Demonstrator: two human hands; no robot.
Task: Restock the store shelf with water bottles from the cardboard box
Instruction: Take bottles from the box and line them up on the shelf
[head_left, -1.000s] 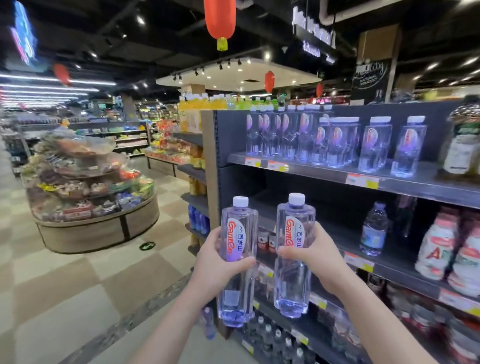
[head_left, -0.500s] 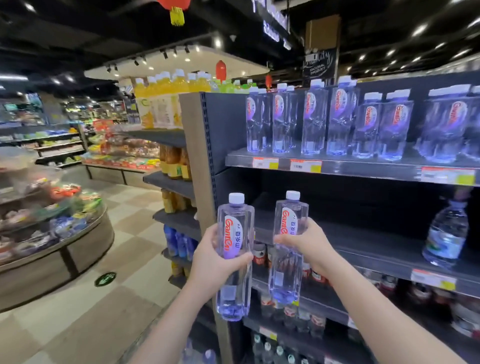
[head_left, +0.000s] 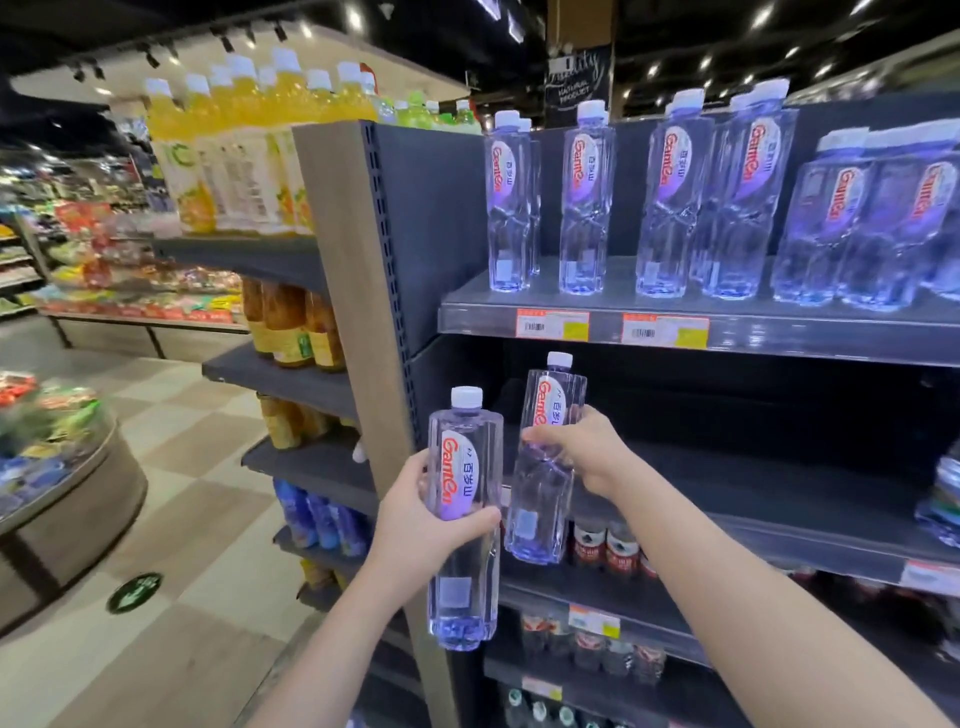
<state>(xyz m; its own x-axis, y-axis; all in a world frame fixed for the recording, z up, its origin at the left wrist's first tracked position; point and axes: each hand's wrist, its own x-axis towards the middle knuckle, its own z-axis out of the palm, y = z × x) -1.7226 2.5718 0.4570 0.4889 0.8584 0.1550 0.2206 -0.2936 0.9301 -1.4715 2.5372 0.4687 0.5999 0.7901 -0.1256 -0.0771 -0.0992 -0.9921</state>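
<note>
Both hands are full, each curled round one water bottle. The left hand (head_left: 421, 519) grips the near bottle (head_left: 464, 452) round its middle and holds it upright in front of the wooden end post (head_left: 353, 291). The right hand (head_left: 582, 452) grips the far bottle (head_left: 537, 509) at its waist, with the cap leaning a little to the right, at the left front of the middle shelf (head_left: 753, 483). That shelf looks dark and mostly bare. The cardboard box is not in view.

The step in hand seems to be setting the far bottle down first. Its base hangs lower than the shelf's front lip, so it should be raised enough to clear that edge before it goes in. It should also be brought upright on the way, since a tall, narrow bottle set down on a lean is likely to rock or topple. The cap needs watching too, as it passes just under the top shelf (head_left: 779, 338) and its price tags (head_left: 553, 323).

A good spot is well back in the left corner, which leaves room in front for more. The label should face out, as it does on the row of bottles (head_left: 584, 197) above. The fingers should let go only once the base sits flat. Meanwhile the near bottle is best kept low and clear of the post, then placed just beside the first, touching or nearly so.
</note>
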